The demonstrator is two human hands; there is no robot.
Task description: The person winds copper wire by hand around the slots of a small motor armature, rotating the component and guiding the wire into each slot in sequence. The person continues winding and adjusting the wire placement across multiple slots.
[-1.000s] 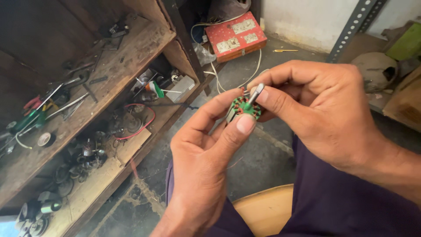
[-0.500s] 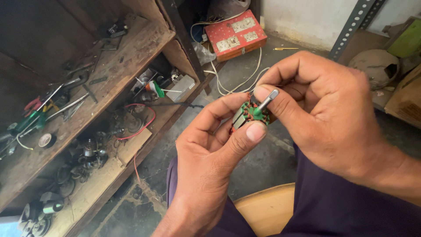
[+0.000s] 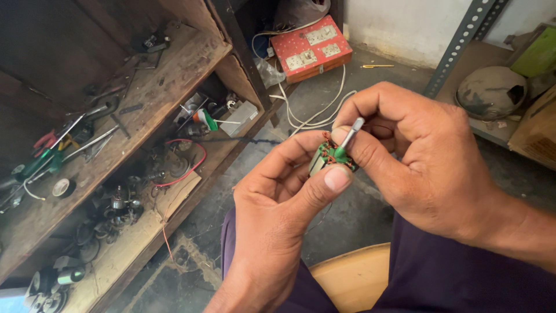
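A small motor armature (image 3: 331, 155) with a green core, copper windings and a short metal shaft is pinched between both hands at the centre of the view. My left hand (image 3: 278, 214) comes up from below, its thumb pressed on the armature's lower side and its fingers curled behind it. My right hand (image 3: 423, 156) reaches in from the right, with thumb and forefinger closed around the shaft end. Part of the armature is hidden by my fingers.
A wooden shelf unit (image 3: 174, 64) at left holds screwdrivers, pliers, wires and small motor parts. A red switchboard box (image 3: 313, 49) with a white cable lies on the concrete floor. A round wooden stool edge (image 3: 353, 278) is below. A slotted metal rack (image 3: 463, 40) stands at right.
Both hands have shifted slightly rightward and downward with the armature, and the shaft now tilts up to the right between my right fingers.
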